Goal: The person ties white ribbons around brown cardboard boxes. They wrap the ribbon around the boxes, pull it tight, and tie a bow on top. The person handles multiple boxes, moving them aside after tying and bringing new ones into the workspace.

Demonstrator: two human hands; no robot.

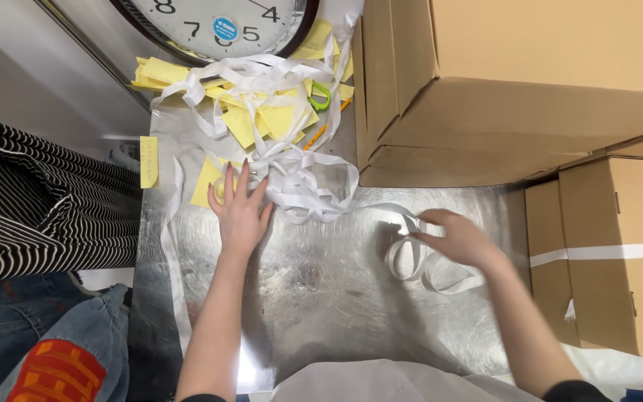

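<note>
A tangle of white paper strips [292, 179] lies on a shiny metal table [321, 298]. My left hand [240, 212] rests flat with fingers spread at the tangle's left edge, over a yellow sticky note [208, 181]. My right hand [455, 238] pinches a looped white strip [414, 260] that curls on the table under it. More yellow notes [262, 119] are piled beneath the strips at the back.
Large cardboard boxes [515, 82] stand at the back right, another taped box [619, 253] at the right edge. A round wall clock [217, 26] lies at the back. A green ring [321, 97] and an orange pencil [325, 128] sit among the notes. A person in a striped top [31, 201] stands left.
</note>
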